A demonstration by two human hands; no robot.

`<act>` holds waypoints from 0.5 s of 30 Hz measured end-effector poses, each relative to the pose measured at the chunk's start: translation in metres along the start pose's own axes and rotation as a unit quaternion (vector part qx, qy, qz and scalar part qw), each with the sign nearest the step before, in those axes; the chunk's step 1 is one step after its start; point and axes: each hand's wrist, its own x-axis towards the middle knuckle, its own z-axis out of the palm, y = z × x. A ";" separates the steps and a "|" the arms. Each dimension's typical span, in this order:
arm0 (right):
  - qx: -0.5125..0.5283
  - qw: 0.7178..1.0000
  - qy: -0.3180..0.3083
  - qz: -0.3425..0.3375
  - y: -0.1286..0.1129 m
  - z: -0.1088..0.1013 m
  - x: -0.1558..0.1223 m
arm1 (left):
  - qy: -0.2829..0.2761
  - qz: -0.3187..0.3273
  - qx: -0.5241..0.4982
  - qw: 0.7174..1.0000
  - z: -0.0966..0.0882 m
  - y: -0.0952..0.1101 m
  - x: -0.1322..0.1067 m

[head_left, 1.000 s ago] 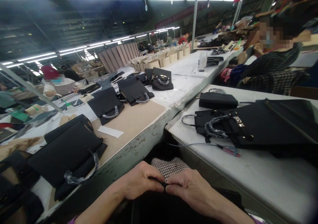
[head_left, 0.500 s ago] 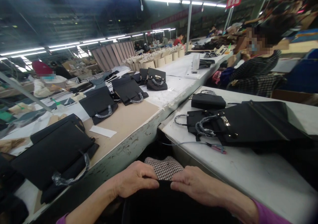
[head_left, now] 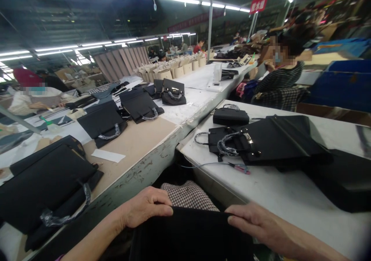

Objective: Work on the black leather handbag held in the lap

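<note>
A black piece, apparently a handbag or a bag panel, is held up near my body, its top edge level between my hands. My left hand pinches that edge at its left end, thumb on the near side. At the right end, my right hand grips the same edge between thumb and fingers. The lower part of the black piece runs out of the picture. Behind it shows a checkered cloth over my lap.
Black handbags with plastic-wrapped handles lie on the left table, the nearest bag close to my left arm. On the right table are a large black bag, a small black bag and a pink-handled tool. Co-workers sit on both sides.
My hands have slid apart along the top edge, the right one moving right and the left one slightly left. The view has turned a little to the right.
</note>
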 end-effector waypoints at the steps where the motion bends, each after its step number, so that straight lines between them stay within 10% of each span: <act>1: 0.010 1.000 0.020 0.004 0.002 0.005 -0.002 | 0.011 -0.009 0.013 1.000 0.000 -0.001 0.000; 8: 0.064 0.991 0.116 0.030 0.003 0.032 -0.004 | -0.002 0.044 0.264 0.964 0.017 0.038 0.017; 15: 0.074 0.992 0.103 0.012 -0.005 0.031 -0.014 | -0.084 0.118 0.291 0.946 0.034 0.063 0.044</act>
